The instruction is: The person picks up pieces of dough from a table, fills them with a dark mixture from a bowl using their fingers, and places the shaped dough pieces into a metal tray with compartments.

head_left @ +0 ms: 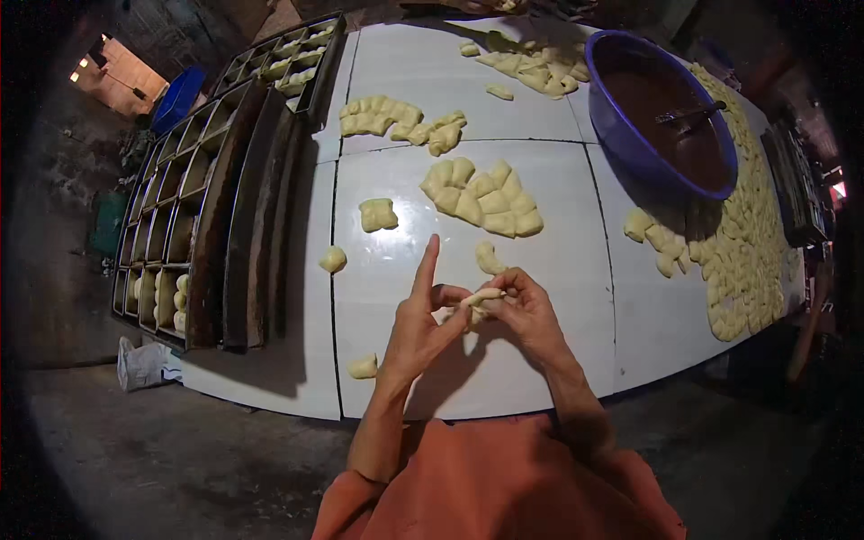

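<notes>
Between both hands, above the near part of the white tabletop, is a small piece of pale dough. My left hand pinches its left end with thumb and a finger, while the index finger points up and away. The fingertips of my right hand close on its right end. Just beyond my fingers lies a curved dough piece. Farther off sits a cluster of dough pieces. Single dough lumps lie to the left: a squarish one, a round one and one beside my left forearm.
A purple basin of brown filling with a utensil stands at the far right. Many dough pieces spread along the right side. Divided metal trays with some dough in them line the left edge. More dough lies farther back.
</notes>
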The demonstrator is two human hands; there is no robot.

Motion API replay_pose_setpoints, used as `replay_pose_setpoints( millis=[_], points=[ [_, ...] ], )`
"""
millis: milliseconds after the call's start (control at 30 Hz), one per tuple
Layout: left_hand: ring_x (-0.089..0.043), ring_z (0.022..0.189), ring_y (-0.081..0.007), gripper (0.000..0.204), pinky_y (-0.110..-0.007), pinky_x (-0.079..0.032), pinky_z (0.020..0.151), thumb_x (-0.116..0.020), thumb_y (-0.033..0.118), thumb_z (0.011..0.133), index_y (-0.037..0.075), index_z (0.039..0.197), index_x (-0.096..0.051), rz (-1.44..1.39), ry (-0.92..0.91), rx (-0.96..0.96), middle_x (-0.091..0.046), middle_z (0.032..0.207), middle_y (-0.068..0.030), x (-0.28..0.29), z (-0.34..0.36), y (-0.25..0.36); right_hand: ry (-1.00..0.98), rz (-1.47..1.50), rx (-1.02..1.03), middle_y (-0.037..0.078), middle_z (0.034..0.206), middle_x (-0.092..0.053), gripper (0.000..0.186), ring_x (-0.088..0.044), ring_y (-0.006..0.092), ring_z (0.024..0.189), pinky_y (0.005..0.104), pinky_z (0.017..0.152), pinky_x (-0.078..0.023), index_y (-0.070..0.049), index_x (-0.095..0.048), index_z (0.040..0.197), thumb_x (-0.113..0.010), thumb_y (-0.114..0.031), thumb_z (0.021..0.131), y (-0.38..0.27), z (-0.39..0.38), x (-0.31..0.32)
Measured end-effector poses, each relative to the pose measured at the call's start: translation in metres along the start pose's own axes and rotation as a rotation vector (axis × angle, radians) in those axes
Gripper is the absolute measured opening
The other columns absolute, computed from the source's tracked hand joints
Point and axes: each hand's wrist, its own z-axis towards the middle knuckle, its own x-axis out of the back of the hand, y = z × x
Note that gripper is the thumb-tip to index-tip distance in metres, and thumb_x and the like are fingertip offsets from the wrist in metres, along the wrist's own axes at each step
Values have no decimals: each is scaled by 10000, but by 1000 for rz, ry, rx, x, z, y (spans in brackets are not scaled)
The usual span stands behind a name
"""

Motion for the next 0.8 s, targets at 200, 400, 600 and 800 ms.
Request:
replay_pose_setpoints(
  millis=[200, 400, 600, 800],
  points=[
    [-636, 1109, -273, 852, -415, -466, 1020, -593, 52, 933, 95, 1607, -74, -105, 103, -63, -583, 1311, -196, -33, 23, 4, 121, 49, 189, 95, 1120, -619, 268, -612, 132, 1006, 282, 884, -525, -40, -501, 1156, -645, -3, 932, -3, 5, 21],
    [-626, 1201, -284, 666, -362, -509, 988, -758, 248, 894, -61, 1413, -480, -94, 218, -602, -614, 1330, -227, -97, 49, -13, 119, 473, 126, 62, 1033, -639, 268, -639, 143, 948, 263, 851, -530, -33, -591, 1125, -690, 15, 881, -24, 0, 15],
    [-621, 1195, -239, 852, -323, -487, 1011, -814, 300, 838, -41, 1484, -377, -565, 116, -357, -620, 1326, -219, -147, 73, -16, 167, 637, 182, 47, 1015, -626, 241, -638, 129, 917, 261, 827, -535, -50, -561, 1152, -660, -98, 937, -62, 8, 38],
    [-487, 1332, -332, 865, -429, -544, 967, -715, 92, 897, 84, 1584, -189, -508, -103, 116, -370, 1529, -202, -149, 74, 12, 372, 247, 495, 25, 981, -619, 209, -633, 113, 867, 264, 785, -537, -74, -556, 1130, -650, -149, 959, -127, 39, 119]
  ],
)
